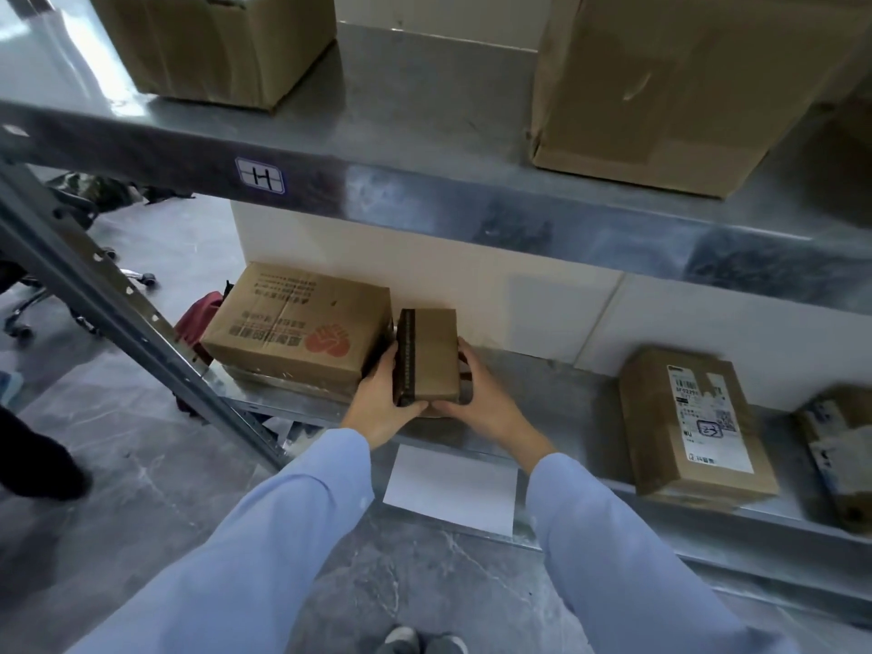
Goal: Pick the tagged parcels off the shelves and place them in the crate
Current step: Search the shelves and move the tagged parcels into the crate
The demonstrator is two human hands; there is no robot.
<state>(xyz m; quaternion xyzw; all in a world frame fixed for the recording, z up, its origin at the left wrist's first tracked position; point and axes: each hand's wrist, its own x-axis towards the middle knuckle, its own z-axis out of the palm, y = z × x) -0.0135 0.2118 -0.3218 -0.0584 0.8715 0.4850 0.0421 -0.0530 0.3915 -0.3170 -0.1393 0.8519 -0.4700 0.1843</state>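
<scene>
cool, flat light is coming in from the upper left, glaring white off the top shelf (pixel 71 44) and washing out its metal there. the shelf's front edge is throwing back smeary grey reflections. underneath, the lower shelf (pixel 557 394) is sitting in dim, soft shade. the small box (pixel 427 356), with the left hand (pixel 377 408) and right hand (pixel 490 408) on it, is looking sharpest. toward the right edge the labelled parcel (pixel 693 422) is blurring and its print is smearing. the wide lens is bowing the shelves and the slanted post (pixel 118 304), and the floor (pixel 141 464) is shining dully.
</scene>
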